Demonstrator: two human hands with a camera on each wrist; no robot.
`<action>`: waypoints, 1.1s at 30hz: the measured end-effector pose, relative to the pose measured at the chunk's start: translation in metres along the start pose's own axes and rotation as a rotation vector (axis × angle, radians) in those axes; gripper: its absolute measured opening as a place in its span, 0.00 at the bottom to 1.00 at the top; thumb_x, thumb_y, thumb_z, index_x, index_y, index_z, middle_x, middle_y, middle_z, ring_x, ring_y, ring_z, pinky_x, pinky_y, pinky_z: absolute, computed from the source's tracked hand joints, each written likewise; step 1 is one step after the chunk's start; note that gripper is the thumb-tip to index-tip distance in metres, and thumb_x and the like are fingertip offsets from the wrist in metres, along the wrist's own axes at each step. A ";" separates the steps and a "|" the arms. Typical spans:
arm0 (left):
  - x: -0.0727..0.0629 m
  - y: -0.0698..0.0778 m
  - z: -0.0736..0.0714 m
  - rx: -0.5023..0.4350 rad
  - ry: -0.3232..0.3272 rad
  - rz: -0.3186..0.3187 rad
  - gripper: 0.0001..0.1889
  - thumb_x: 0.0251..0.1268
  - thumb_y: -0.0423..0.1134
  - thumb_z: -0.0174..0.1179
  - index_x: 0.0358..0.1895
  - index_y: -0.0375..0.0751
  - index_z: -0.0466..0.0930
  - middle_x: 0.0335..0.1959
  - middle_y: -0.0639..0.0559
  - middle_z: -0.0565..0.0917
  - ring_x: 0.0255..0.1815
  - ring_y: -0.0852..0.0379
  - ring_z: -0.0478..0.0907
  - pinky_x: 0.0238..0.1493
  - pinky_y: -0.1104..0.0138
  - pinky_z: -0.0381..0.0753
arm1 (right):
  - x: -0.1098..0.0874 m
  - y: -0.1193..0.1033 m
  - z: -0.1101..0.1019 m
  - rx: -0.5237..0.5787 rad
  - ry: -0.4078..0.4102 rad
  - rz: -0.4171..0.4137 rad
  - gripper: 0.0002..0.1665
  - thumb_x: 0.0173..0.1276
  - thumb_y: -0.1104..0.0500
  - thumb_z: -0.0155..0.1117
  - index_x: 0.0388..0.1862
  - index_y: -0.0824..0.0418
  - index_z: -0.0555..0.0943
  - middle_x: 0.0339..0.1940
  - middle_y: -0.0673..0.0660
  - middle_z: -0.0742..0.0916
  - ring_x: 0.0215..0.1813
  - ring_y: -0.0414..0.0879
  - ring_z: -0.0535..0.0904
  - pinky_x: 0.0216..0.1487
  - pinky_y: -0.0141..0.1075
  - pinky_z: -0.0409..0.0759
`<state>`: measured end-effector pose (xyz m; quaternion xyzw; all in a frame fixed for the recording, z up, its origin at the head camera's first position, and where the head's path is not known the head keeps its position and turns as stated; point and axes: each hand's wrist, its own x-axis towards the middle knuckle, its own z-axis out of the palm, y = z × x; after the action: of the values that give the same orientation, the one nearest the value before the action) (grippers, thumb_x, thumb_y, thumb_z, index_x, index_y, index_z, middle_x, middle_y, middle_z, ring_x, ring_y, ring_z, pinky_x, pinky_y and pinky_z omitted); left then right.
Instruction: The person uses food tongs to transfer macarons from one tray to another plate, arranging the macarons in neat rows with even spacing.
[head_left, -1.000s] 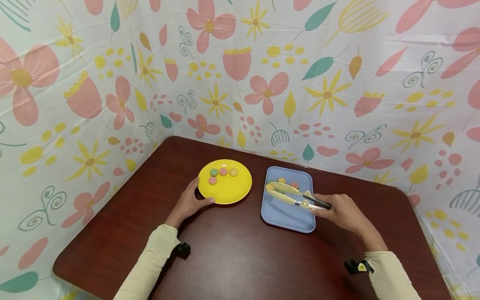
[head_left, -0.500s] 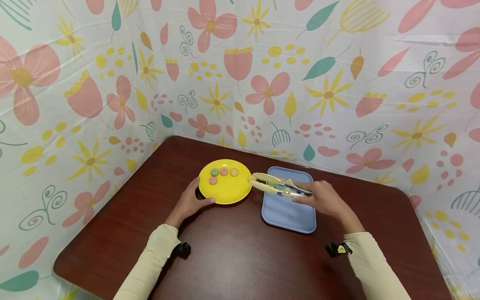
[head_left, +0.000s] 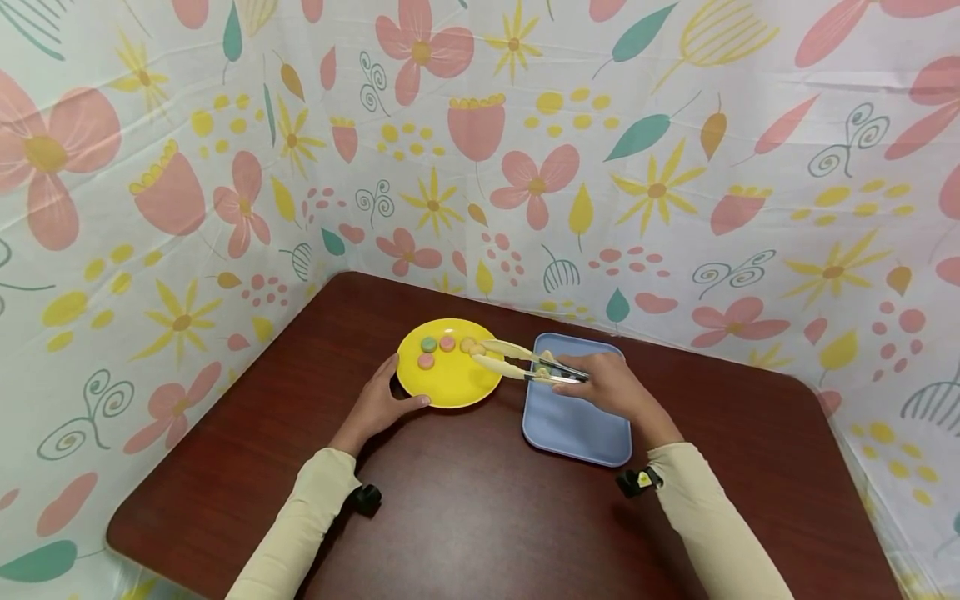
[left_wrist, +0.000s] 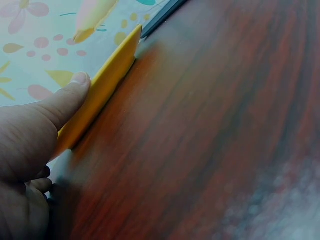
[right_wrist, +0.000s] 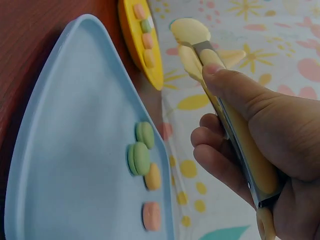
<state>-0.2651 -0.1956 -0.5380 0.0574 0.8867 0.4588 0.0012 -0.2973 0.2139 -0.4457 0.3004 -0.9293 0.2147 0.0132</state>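
My left hand [head_left: 378, 398] grips the rim of a yellow plate [head_left: 457, 387], its thumb at the near edge and fingers at the left side. In the left wrist view the thumb [left_wrist: 75, 95] lies against the plate's side [left_wrist: 107, 82]. On the plate sit a green macaron [head_left: 428, 344], a yellow one [head_left: 467, 343] and two pink ones. My right hand [head_left: 603, 383] holds tongs [head_left: 517, 362] with cream tips. Those tips reach over the plate's right side, with a small yellowish macaron [head_left: 477, 350] between them beside the plate's yellow one.
A blue tray [head_left: 577, 433] lies right of the plate, under the right hand. Green macarons [right_wrist: 138, 159], a yellow macaron [right_wrist: 153, 176] and an orange-pink macaron [right_wrist: 151, 216] lie along one side of it. Floral cloth [head_left: 525, 167] hangs behind the dark wooden table [head_left: 450, 517].
My right hand has carried the tongs and the yellowish macaron left, from over the tray to over the plate's right side. The left hand and plate have stayed in place.
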 end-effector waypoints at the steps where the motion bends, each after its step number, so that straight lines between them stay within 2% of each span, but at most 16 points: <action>1: 0.000 0.000 0.000 0.000 -0.001 -0.002 0.60 0.56 0.59 0.75 0.84 0.42 0.45 0.83 0.42 0.53 0.82 0.41 0.51 0.77 0.42 0.56 | 0.003 0.000 0.001 -0.005 0.001 -0.006 0.34 0.65 0.46 0.75 0.66 0.60 0.82 0.12 0.45 0.74 0.20 0.38 0.58 0.26 0.35 0.64; 3: 0.000 0.000 0.000 0.001 -0.004 -0.006 0.61 0.56 0.60 0.75 0.84 0.41 0.45 0.83 0.42 0.52 0.82 0.41 0.51 0.77 0.42 0.56 | 0.008 -0.002 0.004 -0.025 -0.002 -0.012 0.34 0.64 0.46 0.76 0.66 0.60 0.82 0.15 0.47 0.80 0.21 0.38 0.64 0.28 0.36 0.66; 6: 0.001 0.000 0.000 0.005 -0.005 -0.004 0.61 0.56 0.60 0.75 0.84 0.41 0.45 0.83 0.42 0.52 0.82 0.41 0.51 0.77 0.42 0.56 | 0.015 -0.005 0.007 -0.047 -0.009 -0.008 0.34 0.64 0.46 0.76 0.65 0.58 0.83 0.27 0.51 0.88 0.26 0.39 0.73 0.30 0.37 0.70; 9: 0.001 0.000 -0.001 0.005 -0.006 -0.002 0.61 0.56 0.60 0.75 0.84 0.41 0.45 0.83 0.42 0.52 0.82 0.41 0.51 0.77 0.42 0.56 | 0.023 -0.010 0.010 -0.056 -0.024 -0.008 0.33 0.64 0.45 0.76 0.65 0.57 0.83 0.36 0.52 0.91 0.30 0.40 0.76 0.32 0.37 0.72; 12: 0.001 0.000 -0.001 0.003 -0.005 0.001 0.60 0.56 0.61 0.74 0.84 0.42 0.45 0.83 0.42 0.52 0.82 0.41 0.51 0.77 0.42 0.56 | 0.030 -0.015 0.012 -0.053 -0.039 -0.015 0.32 0.65 0.45 0.76 0.64 0.58 0.84 0.40 0.54 0.91 0.31 0.42 0.77 0.33 0.38 0.75; 16: 0.001 -0.002 -0.001 0.002 -0.002 -0.002 0.60 0.56 0.61 0.75 0.84 0.43 0.45 0.83 0.43 0.53 0.82 0.41 0.52 0.77 0.42 0.56 | 0.038 -0.017 0.019 -0.060 -0.038 -0.052 0.31 0.64 0.46 0.76 0.62 0.60 0.85 0.41 0.55 0.91 0.30 0.41 0.76 0.33 0.37 0.75; 19: 0.001 -0.002 0.000 0.012 -0.001 -0.009 0.61 0.56 0.61 0.74 0.84 0.43 0.45 0.83 0.43 0.53 0.82 0.42 0.52 0.77 0.43 0.56 | 0.043 -0.019 0.024 -0.066 -0.040 -0.066 0.31 0.64 0.46 0.76 0.61 0.61 0.85 0.37 0.54 0.90 0.28 0.40 0.74 0.32 0.37 0.73; 25: 0.001 -0.002 0.001 0.018 0.002 -0.014 0.61 0.56 0.61 0.74 0.84 0.43 0.45 0.83 0.42 0.53 0.82 0.42 0.52 0.77 0.43 0.57 | 0.047 -0.021 0.032 -0.053 -0.076 -0.016 0.32 0.66 0.45 0.74 0.64 0.61 0.84 0.39 0.55 0.90 0.27 0.41 0.74 0.31 0.37 0.73; 29: 0.001 -0.002 0.000 0.019 0.002 -0.014 0.61 0.55 0.62 0.74 0.84 0.42 0.45 0.83 0.42 0.53 0.82 0.41 0.52 0.77 0.43 0.57 | 0.048 -0.020 0.037 -0.025 -0.100 0.037 0.33 0.67 0.44 0.73 0.66 0.59 0.82 0.33 0.54 0.88 0.24 0.41 0.73 0.29 0.36 0.71; 33: 0.001 -0.002 0.000 0.021 0.004 -0.028 0.61 0.55 0.63 0.74 0.84 0.43 0.45 0.83 0.43 0.53 0.82 0.42 0.52 0.78 0.44 0.57 | 0.048 -0.019 0.041 -0.001 -0.100 0.044 0.34 0.66 0.44 0.73 0.66 0.59 0.82 0.30 0.52 0.87 0.22 0.41 0.72 0.27 0.35 0.70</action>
<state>-0.2666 -0.1962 -0.5395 0.0440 0.8922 0.4495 0.0051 -0.3213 0.1567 -0.4676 0.2905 -0.9352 0.1992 -0.0378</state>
